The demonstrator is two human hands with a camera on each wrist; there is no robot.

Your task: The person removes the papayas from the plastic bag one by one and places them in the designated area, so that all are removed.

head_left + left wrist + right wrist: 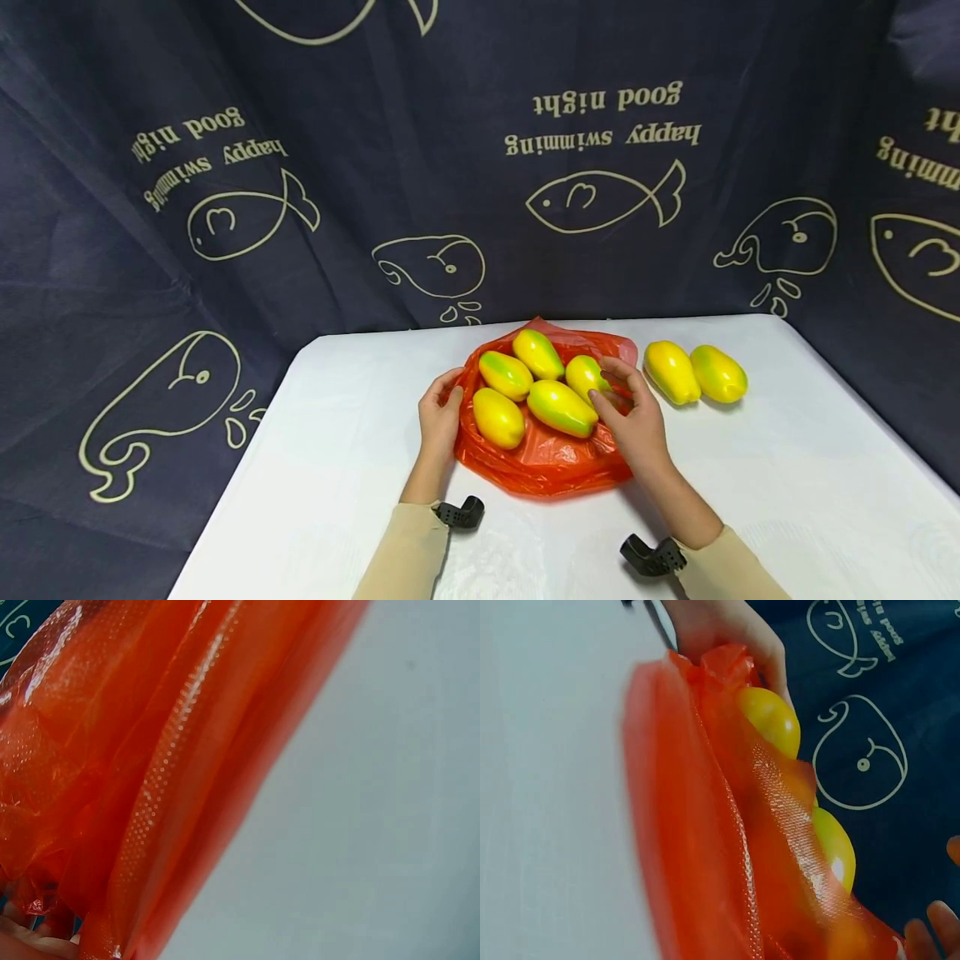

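Bag (pixel 551 457): thin, crinkled plastic, glossy, finely dimpled. Fruits (pixel 562 408): smooth, shiny skins. Tabletop (pixel 322 467): smooth, faint sheen. Backdrop (pixel 420 125): matt cloth. My sleeves (pixel 405 550): matt fabric. My wrist mounts (pixel 467 513): plastic-looking, dull.

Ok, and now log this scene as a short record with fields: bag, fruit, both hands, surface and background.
Bag: red plastic bag, spread open
Fruit in bag: five yellow-green fruits
Fruit outside: two loose fruits, side by side, right of the bag
Left grip: holds the bag's left edge
Right grip: thumb and fingers apart, by the rightmost bagged fruit; contact unclear
Surface: white tabletop
Background: dark cloth with pale fish, whales and upside-down lettering
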